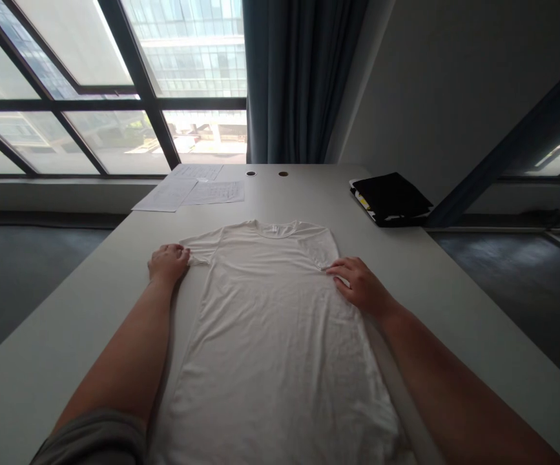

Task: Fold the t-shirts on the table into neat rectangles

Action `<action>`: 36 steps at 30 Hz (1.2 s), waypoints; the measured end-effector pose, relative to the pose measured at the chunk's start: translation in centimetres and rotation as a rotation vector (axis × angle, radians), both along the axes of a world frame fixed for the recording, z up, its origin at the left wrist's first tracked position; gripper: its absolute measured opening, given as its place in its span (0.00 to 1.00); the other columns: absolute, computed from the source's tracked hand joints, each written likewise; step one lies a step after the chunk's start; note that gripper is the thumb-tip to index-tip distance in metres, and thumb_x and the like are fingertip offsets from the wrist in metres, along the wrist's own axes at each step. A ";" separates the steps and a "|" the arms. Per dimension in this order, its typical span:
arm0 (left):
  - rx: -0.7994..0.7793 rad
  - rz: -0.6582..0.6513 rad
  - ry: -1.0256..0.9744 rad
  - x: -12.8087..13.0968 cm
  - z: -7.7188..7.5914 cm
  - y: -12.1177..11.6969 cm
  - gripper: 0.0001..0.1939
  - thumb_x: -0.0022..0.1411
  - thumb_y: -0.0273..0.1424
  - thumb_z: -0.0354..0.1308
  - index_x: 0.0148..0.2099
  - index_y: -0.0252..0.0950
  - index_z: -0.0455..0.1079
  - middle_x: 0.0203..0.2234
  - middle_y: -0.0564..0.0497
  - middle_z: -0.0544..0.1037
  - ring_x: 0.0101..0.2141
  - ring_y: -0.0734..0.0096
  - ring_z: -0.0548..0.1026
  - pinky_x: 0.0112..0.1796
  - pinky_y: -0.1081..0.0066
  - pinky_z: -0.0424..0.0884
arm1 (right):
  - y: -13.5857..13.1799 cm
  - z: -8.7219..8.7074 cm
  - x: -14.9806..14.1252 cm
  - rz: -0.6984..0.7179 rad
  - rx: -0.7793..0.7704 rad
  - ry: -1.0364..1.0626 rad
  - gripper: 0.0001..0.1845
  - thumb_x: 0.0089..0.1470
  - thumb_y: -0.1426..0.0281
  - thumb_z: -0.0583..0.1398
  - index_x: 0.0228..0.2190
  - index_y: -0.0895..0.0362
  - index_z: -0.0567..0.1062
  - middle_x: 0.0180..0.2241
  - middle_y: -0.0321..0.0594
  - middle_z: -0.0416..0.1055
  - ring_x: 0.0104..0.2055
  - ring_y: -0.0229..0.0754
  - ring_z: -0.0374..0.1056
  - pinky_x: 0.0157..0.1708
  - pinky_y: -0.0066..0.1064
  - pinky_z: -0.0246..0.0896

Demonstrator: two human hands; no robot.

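Observation:
A white T-shirt (272,323) lies flat on the long grey table (454,303), collar away from me and hem toward me. My left hand (168,261) is at the tip of the shirt's left sleeve, fingers curled and pinching the sleeve edge. My right hand (360,284) rests at the shirt's right side, just under the right sleeve, with fingers bent and the fingertips pressing the fabric at the armpit seam.
Several sheets of paper (187,187) lie at the far left of the table. A black folded item (391,197) sits at the far right edge. Two round cable holes (267,173) are near the far edge. Windows and a blue curtain (299,77) stand behind.

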State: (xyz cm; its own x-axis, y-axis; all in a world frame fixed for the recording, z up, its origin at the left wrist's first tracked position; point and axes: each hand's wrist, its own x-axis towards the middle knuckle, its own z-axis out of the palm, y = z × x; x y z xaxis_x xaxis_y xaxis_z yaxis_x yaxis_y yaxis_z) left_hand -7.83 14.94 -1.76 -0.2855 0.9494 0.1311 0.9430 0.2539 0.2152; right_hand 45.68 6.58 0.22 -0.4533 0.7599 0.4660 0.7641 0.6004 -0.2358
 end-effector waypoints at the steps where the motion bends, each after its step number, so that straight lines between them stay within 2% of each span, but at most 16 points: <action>1: 0.008 0.037 0.001 0.1 0.0 0.3 0.31 0.66 0.51 0.50 0.61 0.36 0.71 0.60 0.32 0.71 0.59 0.38 0.68 0.56 0.45 0.65 | -0.9 0.0 0.0 -0.017 0.013 0.017 0.14 0.60 0.73 0.58 0.43 0.53 0.81 0.45 0.47 0.76 0.49 0.52 0.68 0.53 0.47 0.65; 3: 0.012 0.061 0.006 0.2 -0.3 0.8 0.36 0.64 0.55 0.51 0.64 0.35 0.69 0.62 0.33 0.70 0.60 0.39 0.67 0.59 0.46 0.63 | -2.7 -0.1 0.2 -0.063 0.039 0.047 0.13 0.62 0.72 0.57 0.43 0.53 0.81 0.44 0.46 0.76 0.50 0.52 0.68 0.53 0.48 0.65; 7: -0.115 -0.090 -0.003 -0.2 -0.9 1.3 0.43 0.61 0.59 0.52 0.70 0.37 0.62 0.70 0.37 0.60 0.67 0.40 0.58 0.66 0.40 0.49 | -5.0 -0.7 0.6 -0.152 0.056 0.093 0.12 0.63 0.70 0.58 0.43 0.53 0.80 0.44 0.46 0.76 0.50 0.52 0.69 0.54 0.49 0.64; 9: -0.167 -0.137 -0.010 -0.4 -0.8 1.4 0.45 0.60 0.58 0.54 0.71 0.38 0.59 0.72 0.39 0.56 0.69 0.40 0.55 0.66 0.38 0.46 | -5.3 -1.2 0.8 -0.173 0.039 0.102 0.11 0.63 0.69 0.58 0.42 0.53 0.80 0.44 0.46 0.76 0.50 0.52 0.69 0.54 0.49 0.64; 12: -0.134 -0.108 -0.026 -0.1 -0.3 1.2 0.42 0.58 0.57 0.57 0.67 0.37 0.65 0.69 0.37 0.62 0.67 0.40 0.60 0.65 0.42 0.54 | -5.0 -1.7 1.1 -0.208 -0.002 0.106 0.12 0.62 0.68 0.57 0.41 0.52 0.81 0.43 0.45 0.76 0.50 0.52 0.70 0.55 0.49 0.65; 15: -0.076 0.023 -0.014 0.9 0.5 0.6 0.29 0.59 0.53 0.57 0.53 0.38 0.76 0.60 0.36 0.73 0.58 0.39 0.70 0.57 0.47 0.67 | -4.5 -2.0 1.4 -0.252 -0.046 0.118 0.12 0.62 0.67 0.57 0.40 0.51 0.81 0.42 0.46 0.76 0.50 0.53 0.70 0.55 0.50 0.65; 17: -0.063 0.072 -0.005 1.7 0.9 0.1 0.20 0.62 0.48 0.56 0.45 0.39 0.77 0.54 0.36 0.77 0.53 0.39 0.74 0.51 0.47 0.71 | -4.4 -2.0 1.5 -0.264 -0.069 0.128 0.12 0.61 0.66 0.57 0.40 0.50 0.82 0.43 0.46 0.77 0.50 0.54 0.70 0.55 0.51 0.65; 18: -0.058 0.078 -0.021 2.0 1.1 0.0 0.18 0.63 0.46 0.55 0.45 0.39 0.77 0.51 0.37 0.78 0.51 0.40 0.76 0.49 0.48 0.72 | -4.4 -2.0 1.5 -0.262 -0.077 0.132 0.12 0.61 0.66 0.57 0.40 0.50 0.82 0.43 0.46 0.77 0.50 0.54 0.70 0.55 0.51 0.65; 24: 0.088 0.133 -0.297 2.2 1.6 0.1 0.19 0.70 0.40 0.46 0.55 0.36 0.67 0.39 0.40 0.82 0.40 0.53 0.80 0.42 0.60 0.74 | -4.3 -2.3 1.6 -0.232 -0.092 0.161 0.12 0.61 0.67 0.57 0.41 0.51 0.81 0.45 0.46 0.76 0.51 0.54 0.70 0.56 0.50 0.64; 28: 0.072 0.081 -0.479 2.2 1.6 0.0 0.25 0.70 0.46 0.48 0.62 0.37 0.61 0.38 0.46 0.82 0.33 0.62 0.80 0.37 0.66 0.75 | -4.1 -2.4 1.8 -0.233 -0.082 0.165 0.12 0.61 0.67 0.57 0.41 0.51 0.81 0.44 0.45 0.76 0.51 0.53 0.70 0.56 0.48 0.65; 30: 0.048 0.030 -0.420 2.6 1.6 -0.3 0.30 0.67 0.50 0.53 0.64 0.40 0.60 0.40 0.47 0.82 0.35 0.61 0.81 0.39 0.65 0.75 | -4.0 -2.5 1.8 -0.226 -0.078 0.165 0.12 0.61 0.67 0.57 0.41 0.51 0.81 0.44 0.45 0.76 0.51 0.52 0.70 0.55 0.48 0.65; 32: 0.024 -0.014 -0.251 3.1 1.6 -0.5 0.30 0.63 0.51 0.58 0.62 0.42 0.65 0.42 0.44 0.82 0.42 0.54 0.81 0.43 0.61 0.74 | -4.0 -2.4 1.7 -0.221 -0.079 0.168 0.12 0.62 0.67 0.57 0.41 0.51 0.81 0.44 0.45 0.76 0.51 0.52 0.70 0.55 0.47 0.65; 34: 0.009 -0.040 -0.115 3.3 1.5 -0.6 0.24 0.63 0.47 0.58 0.56 0.41 0.72 0.44 0.42 0.82 0.47 0.49 0.79 0.47 0.58 0.73 | -4.0 -2.4 1.7 -0.220 -0.086 0.170 0.12 0.62 0.67 0.57 0.41 0.51 0.81 0.45 0.45 0.76 0.51 0.52 0.70 0.56 0.48 0.65; 36: 0.021 -0.035 -0.078 3.1 1.2 -0.4 0.19 0.63 0.39 0.55 0.54 0.41 0.74 0.46 0.42 0.82 0.49 0.49 0.79 0.49 0.58 0.73 | -4.0 -2.4 1.7 -0.220 -0.092 0.168 0.12 0.62 0.66 0.57 0.41 0.51 0.80 0.45 0.45 0.76 0.51 0.53 0.70 0.56 0.48 0.65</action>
